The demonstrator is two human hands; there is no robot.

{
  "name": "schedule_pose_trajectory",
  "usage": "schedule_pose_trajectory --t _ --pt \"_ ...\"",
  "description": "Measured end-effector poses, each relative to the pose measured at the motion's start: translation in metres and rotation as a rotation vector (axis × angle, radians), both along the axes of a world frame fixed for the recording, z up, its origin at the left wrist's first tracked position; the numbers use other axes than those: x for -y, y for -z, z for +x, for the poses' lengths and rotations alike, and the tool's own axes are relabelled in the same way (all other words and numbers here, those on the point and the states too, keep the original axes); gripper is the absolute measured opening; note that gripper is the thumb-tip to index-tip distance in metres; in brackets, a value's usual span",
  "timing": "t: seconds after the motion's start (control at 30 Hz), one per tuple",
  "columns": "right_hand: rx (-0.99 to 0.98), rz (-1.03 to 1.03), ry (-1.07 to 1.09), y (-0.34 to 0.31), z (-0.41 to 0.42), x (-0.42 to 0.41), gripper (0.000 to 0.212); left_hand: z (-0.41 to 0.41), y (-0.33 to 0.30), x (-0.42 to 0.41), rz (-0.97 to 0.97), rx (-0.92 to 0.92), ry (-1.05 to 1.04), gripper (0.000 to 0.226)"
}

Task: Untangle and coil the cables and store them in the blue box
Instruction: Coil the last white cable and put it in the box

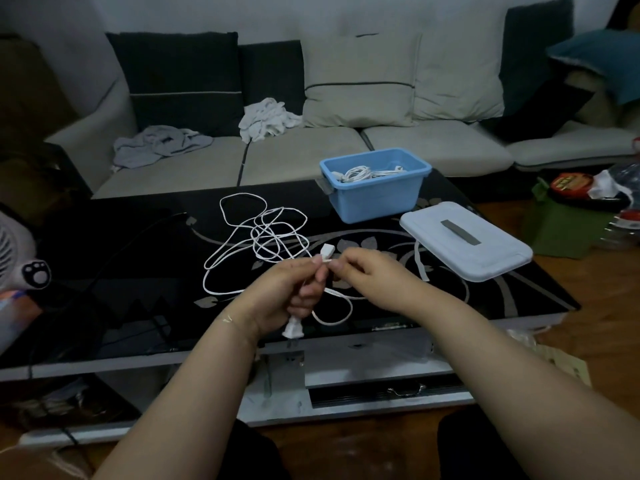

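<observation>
A long white cable [258, 237] lies in loose tangled loops on the black glass table [138, 271]. My left hand [294, 289] grips a stretch of it, and the white plug [293, 329] hangs below that fist. My right hand [367, 275] pinches the cable just beside the left fingertips, near the small white connector [327, 252]. The blue box [375, 195] stands at the far side of the table with coiled white cables [363, 173] inside. Its pale lid [465, 240] lies to the right of the box.
A black cable [138, 237] runs across the table's left part. A white strap [420, 265] lies by the lid. A sofa with cushions and crumpled clothes [266, 117] stands behind the table. A small fan [14, 251] is at the left, bags on the floor at right.
</observation>
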State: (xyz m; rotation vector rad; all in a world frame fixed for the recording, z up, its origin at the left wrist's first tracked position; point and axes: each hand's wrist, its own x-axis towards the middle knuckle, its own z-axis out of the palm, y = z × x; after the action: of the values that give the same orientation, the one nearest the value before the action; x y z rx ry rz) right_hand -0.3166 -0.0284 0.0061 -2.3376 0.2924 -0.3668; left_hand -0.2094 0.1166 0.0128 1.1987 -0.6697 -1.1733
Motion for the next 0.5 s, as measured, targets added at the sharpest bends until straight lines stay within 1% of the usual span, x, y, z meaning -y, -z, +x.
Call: schedule_pose_trajectory --t 0.1,0.13,0.23,0.3,0.4,0.5 --pt "0.078 0.328 0.040 -0.004 -0.004 0.000 0.033 0.005 -0.007 -0.006 -0.135 -0.257 -0.109 0.030" --pt "0.085 0.387 0.036 -0.003 -0.007 -0.001 0.032 0.007 -0.009 -0.007 -0.171 -0.302 -0.155 0.031" --pt "0.034 0.451 0.001 0.004 -0.008 -0.010 0.021 0.011 -0.011 -0.010 -0.241 -0.373 -0.299 0.042" --pt "0.012 0.390 0.053 0.009 -0.005 -0.018 0.017 0.012 -0.011 -0.011 -0.263 -0.398 -0.362 0.046" --pt "0.006 0.200 0.134 0.011 -0.005 -0.026 0.020 0.009 -0.014 -0.013 -0.268 -0.400 -0.346 0.038" --pt "-0.020 -0.109 0.156 0.012 -0.004 -0.032 0.023 0.008 -0.015 -0.018 -0.253 -0.444 -0.281 0.024"
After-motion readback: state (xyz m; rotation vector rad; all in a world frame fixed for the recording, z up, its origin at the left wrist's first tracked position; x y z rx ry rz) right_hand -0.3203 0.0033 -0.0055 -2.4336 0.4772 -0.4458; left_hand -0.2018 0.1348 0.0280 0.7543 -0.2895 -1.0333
